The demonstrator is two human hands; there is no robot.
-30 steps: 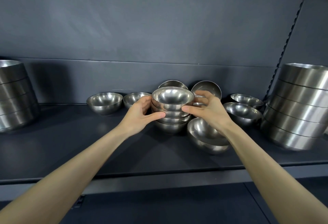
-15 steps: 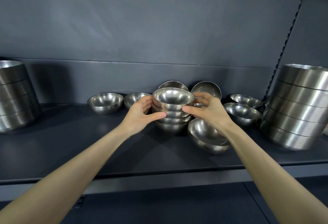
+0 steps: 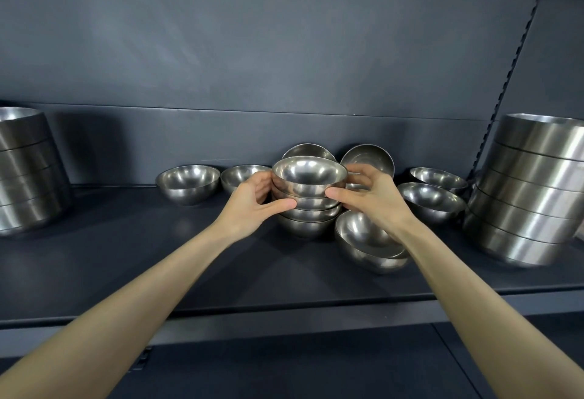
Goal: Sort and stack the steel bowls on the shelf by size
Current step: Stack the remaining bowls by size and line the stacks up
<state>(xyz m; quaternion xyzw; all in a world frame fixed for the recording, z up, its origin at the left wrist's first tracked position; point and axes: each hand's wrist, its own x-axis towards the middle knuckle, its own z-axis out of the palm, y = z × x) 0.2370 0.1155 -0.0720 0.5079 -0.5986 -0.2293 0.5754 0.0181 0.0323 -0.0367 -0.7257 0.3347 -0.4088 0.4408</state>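
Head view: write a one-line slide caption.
Left hand and right hand hold the stack of small bowls on the shelf.

Found no readable text, labels, brands or numbers; none on steel bowls; none on shelf; none on back panel.

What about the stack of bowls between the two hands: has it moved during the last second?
No. The stack stands at the same gap from the single bowl on its left as before.
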